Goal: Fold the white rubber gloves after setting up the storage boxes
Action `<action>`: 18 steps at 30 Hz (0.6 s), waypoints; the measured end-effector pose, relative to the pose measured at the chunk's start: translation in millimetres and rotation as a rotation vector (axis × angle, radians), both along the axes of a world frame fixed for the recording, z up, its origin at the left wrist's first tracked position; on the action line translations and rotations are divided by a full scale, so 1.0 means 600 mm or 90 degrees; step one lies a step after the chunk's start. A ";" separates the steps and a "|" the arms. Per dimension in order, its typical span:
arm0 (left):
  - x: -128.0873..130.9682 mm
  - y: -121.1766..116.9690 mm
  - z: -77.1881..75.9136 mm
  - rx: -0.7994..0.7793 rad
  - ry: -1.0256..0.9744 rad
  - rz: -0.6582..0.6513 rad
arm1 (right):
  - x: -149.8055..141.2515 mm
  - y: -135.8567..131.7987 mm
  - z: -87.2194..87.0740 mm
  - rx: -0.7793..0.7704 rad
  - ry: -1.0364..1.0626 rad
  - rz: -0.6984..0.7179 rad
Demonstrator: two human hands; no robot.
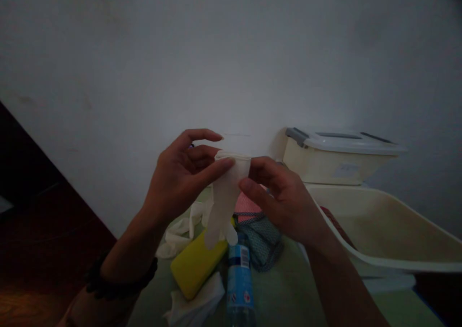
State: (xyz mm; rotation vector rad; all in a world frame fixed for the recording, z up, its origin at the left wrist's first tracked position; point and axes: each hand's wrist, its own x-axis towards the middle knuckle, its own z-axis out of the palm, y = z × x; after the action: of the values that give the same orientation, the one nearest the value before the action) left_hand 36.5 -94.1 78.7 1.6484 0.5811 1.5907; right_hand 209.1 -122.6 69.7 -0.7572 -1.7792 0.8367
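A thin white disposable glove hangs fingers-down between my hands, its cuff at the top. My left hand pinches the cuff, the thumb lying across its front, while the index finger is raised above. On the other side, my right hand grips the glove's edge with thumb and fingers; some fingertips are hidden behind it. Below lie a yellow sponge, a bottle with a blue label, and another crumpled white glove.
Pink cloth and a blue-grey cloth lie behind the bottle. A white cloth or tissue sits near the front. To the right stand a large cream basin and a lidded storage box. A pale wall rises behind.
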 end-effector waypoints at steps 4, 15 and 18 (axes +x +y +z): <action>0.000 0.000 -0.002 -0.016 0.039 -0.023 | -0.004 -0.002 -0.002 -0.002 0.058 -0.037; 0.007 0.003 -0.017 -0.051 0.080 -0.246 | -0.007 -0.008 0.005 0.056 0.149 -0.217; 0.009 0.006 -0.024 -0.076 0.080 -0.293 | -0.001 -0.008 0.009 0.108 0.195 -0.268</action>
State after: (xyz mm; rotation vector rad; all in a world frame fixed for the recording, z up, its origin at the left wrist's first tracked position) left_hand 42.2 -90.4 64.0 1.6545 0.3203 1.1058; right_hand 208.5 -127.4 75.3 -0.8065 -1.3346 0.4827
